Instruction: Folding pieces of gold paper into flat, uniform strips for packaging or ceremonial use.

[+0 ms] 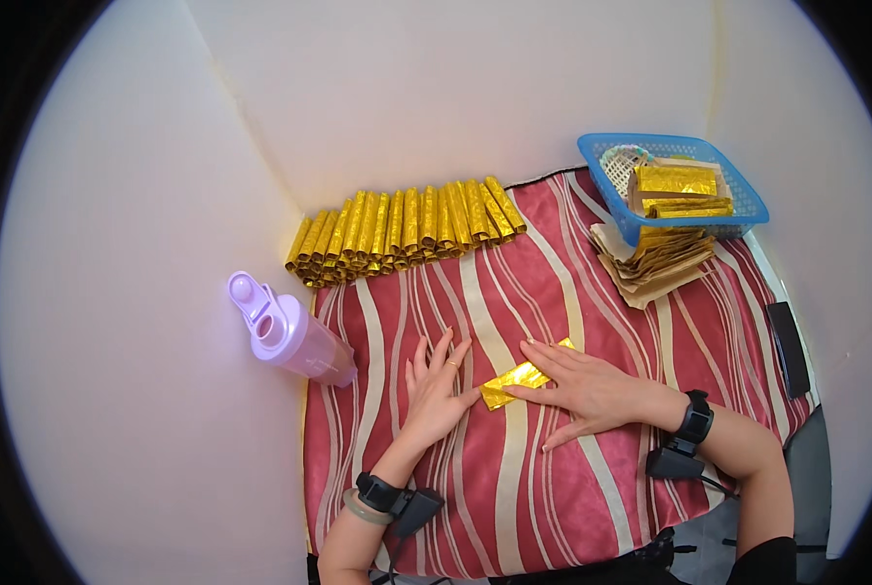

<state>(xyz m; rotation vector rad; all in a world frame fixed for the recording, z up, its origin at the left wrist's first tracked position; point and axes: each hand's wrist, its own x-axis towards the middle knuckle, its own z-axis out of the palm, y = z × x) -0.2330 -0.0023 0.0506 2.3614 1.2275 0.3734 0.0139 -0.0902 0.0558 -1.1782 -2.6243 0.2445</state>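
Note:
A flat strip of shiny gold foil paper (514,378) lies slantwise on the striped cloth in front of me. My right hand (592,390) rests over its right part, fingers stretched out and pressing it down, so part of the strip is hidden. My left hand (438,395) lies flat on the cloth with fingers spread, its thumb tip at the strip's left end. Beyond the hands, a stack of gold foil paper rolls (411,224) stands along the back wall.
A lilac shaker bottle (299,336) stands at the left edge. At the back right, a blue plastic basket (748,200) holds folded gold paper, with a pile of brown and gold sheets (645,268) beside it. A black flat object (789,349) lies at the right edge.

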